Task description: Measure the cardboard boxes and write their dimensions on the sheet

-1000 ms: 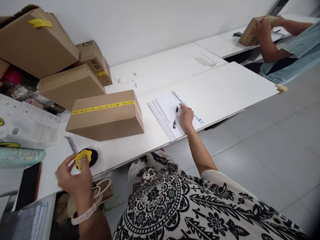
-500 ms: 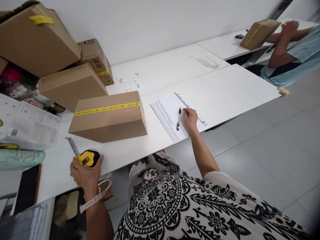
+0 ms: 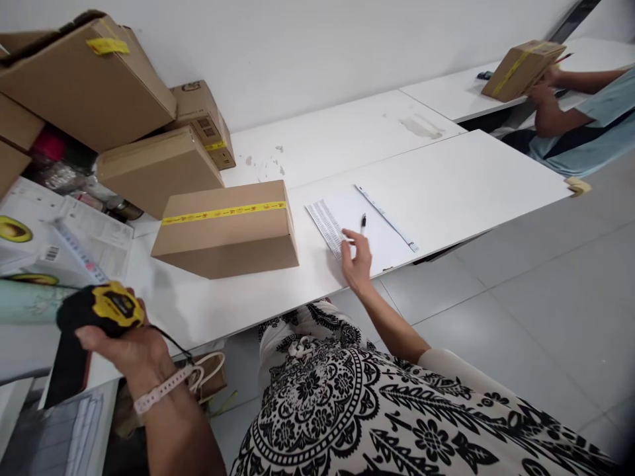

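Note:
My left hand (image 3: 133, 347) is wrapped around a black and yellow tape measure (image 3: 112, 309), held up over the table's left side. Its blade sticks out toward the upper left and looks smeared by motion. My right hand (image 3: 357, 261) is over the printed paper sheet (image 3: 387, 241), thumb and forefinger apart with nothing visible between them. Just beyond those fingers a black pen (image 3: 364, 221) lies on the sheet, its near end hidden by the hand. Between my hands sits a closed cardboard box (image 3: 225, 241) with yellow printed tape along its top.
More cardboard boxes (image 3: 94, 86) are stacked at the back left. A white carton with avocado pictures (image 3: 74, 244) and a dark phone (image 3: 64, 373) are at the left. Across at the far right, a person in a light blue top (image 3: 595, 125) handles another taped box (image 3: 523, 69).
My left hand has lifted the tape measure and turned it over, moving left. My right hand has shifted left across the sheet to the pen's near side. The other person's hands moved lower on their box.

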The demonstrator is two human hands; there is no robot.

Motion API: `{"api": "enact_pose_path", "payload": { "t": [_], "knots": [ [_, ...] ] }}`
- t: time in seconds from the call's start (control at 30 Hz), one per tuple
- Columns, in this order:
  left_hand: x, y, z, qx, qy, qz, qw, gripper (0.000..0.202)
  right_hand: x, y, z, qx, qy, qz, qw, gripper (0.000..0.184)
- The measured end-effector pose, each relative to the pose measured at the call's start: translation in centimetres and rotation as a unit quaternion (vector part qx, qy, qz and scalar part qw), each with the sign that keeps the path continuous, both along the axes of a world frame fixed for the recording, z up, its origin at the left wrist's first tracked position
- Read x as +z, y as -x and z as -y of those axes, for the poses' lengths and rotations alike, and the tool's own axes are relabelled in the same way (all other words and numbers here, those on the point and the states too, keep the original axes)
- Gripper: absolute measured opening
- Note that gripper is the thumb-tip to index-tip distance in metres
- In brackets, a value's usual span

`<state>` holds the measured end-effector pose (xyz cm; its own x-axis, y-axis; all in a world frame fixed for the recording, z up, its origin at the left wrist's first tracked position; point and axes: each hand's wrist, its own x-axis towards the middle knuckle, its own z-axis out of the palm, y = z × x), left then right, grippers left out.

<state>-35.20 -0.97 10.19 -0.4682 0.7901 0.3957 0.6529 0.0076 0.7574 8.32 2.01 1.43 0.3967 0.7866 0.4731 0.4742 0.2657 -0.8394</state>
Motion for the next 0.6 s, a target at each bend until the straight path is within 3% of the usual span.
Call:
{"api": "enact_pose_path", "payload": {
  "t": [0.07,0.17,0.3,0.47,0.6],
  "knots": [
    [1.5,0.0,-1.9,0.008,-0.036,0.107,0.994,0.087,0.5,3.3,1.0,0.088,0.023,-0.03,0.995,0.044],
    [3.3,-0.9,-5.0,-0.04,-0.047,0.239,0.969,0.088,1.4,6.3,1.6,0.183,0.085,-0.072,0.977,0.066],
    [4.2,-2.9,-6.8,-0.121,-0.028,0.261,0.957,0.098,2.4,7.5,1.1,0.26,0.132,-0.104,0.951,0.086],
    [4.5,-5.0,-4.1,-0.125,0.008,0.201,0.972,0.087,3.0,6.8,0.9,0.27,0.122,-0.145,0.944,0.087],
    [5.4,-5.2,-0.2,-0.128,-0.019,0.179,0.975,0.092,4.8,5.9,2.0,0.15,0.068,-0.167,0.972,0.061]
  ]
}}
